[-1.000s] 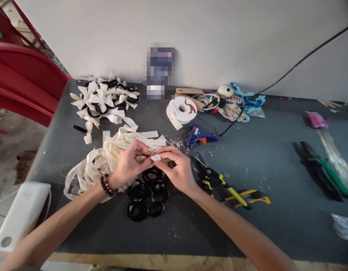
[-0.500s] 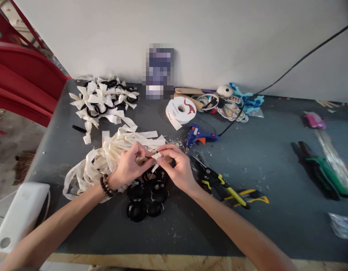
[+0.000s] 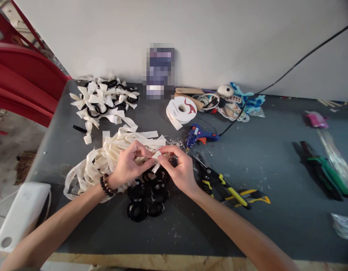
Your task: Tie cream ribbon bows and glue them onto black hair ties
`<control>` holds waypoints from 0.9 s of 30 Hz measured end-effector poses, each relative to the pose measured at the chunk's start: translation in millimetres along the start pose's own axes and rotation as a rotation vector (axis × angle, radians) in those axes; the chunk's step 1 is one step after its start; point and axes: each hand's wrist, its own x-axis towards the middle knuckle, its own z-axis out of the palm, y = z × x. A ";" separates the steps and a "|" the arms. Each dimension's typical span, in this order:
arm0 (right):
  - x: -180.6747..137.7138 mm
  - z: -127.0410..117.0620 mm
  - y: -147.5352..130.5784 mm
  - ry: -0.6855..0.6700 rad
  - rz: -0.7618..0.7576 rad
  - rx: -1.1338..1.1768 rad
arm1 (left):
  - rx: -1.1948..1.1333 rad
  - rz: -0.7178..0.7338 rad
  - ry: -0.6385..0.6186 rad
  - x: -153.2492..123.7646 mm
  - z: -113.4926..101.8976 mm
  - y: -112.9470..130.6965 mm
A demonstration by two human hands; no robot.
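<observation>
My left hand [image 3: 133, 162] and my right hand [image 3: 178, 165] meet over the middle of the table, both closed in a pinch on one short piece of cream ribbon [image 3: 156, 155]. One end of it hangs down between my fingertips; the rest is partly hidden by my fingers. Beneath my hands lie several black hair ties [image 3: 145, 201], some with pale bits on them. A heap of loose cream ribbon strips [image 3: 90, 165] spreads under and beside my left hand. Just beyond my right hand rests a blue glue gun [image 3: 200, 135], its small light lit.
Ribbon bows on black hair ties [image 3: 102, 98] are piled at the back left. A ribbon spool [image 3: 181, 110] stands near a phone-like pixelated object [image 3: 159, 73]. Yellow-black pliers [image 3: 231, 192] and green-handled pliers [image 3: 326, 173] lie rightward. A white power bank [image 3: 23, 214] sits at the left edge.
The ribbon piece between my fingertips has turned slightly, and my right fingers have shifted a little on it. Both hands stay in about the same place.
</observation>
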 end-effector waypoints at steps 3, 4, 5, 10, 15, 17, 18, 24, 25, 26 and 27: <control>1.0 -0.2 0.4 -0.027 -0.011 -0.005 | -0.010 0.016 -0.011 0.0 -0.9 -0.5; 1.6 -0.4 0.7 -0.036 -0.023 -0.007 | -0.009 0.018 -0.019 0.1 -1.3 -0.4; 2.1 -0.6 0.9 -0.043 -0.034 -0.008 | -0.002 0.016 -0.028 0.2 -1.7 -0.1; 1.8 -1.5 1.1 -0.023 -0.059 -0.053 | 0.083 -0.011 -0.058 1.5 -4.1 2.0; 0.2 -0.5 -0.8 -0.007 -0.096 -0.087 | 0.204 0.049 -0.056 2.0 -5.1 1.9; 0.1 0.3 -1.3 -0.016 -0.093 -0.085 | 0.206 0.069 -0.059 1.9 -4.3 0.9; 0.1 0.7 -1.4 -0.019 -0.091 -0.087 | 0.200 0.074 -0.061 1.9 -3.8 0.3; 0.1 1.4 -2.0 -0.017 -0.067 -0.073 | 0.234 0.164 -0.032 2.6 -2.2 -0.6; 0.1 1.1 -2.1 -0.019 -0.063 -0.067 | 0.220 0.168 -0.031 2.9 -2.5 -0.1; 0.0 0.9 -2.0 -0.019 -0.061 -0.063 | 0.200 0.158 -0.039 3.1 -3.0 0.4; 0.0 0.6 -1.6 -0.018 -0.051 -0.057 | 0.178 0.139 -0.051 3.5 -3.7 0.8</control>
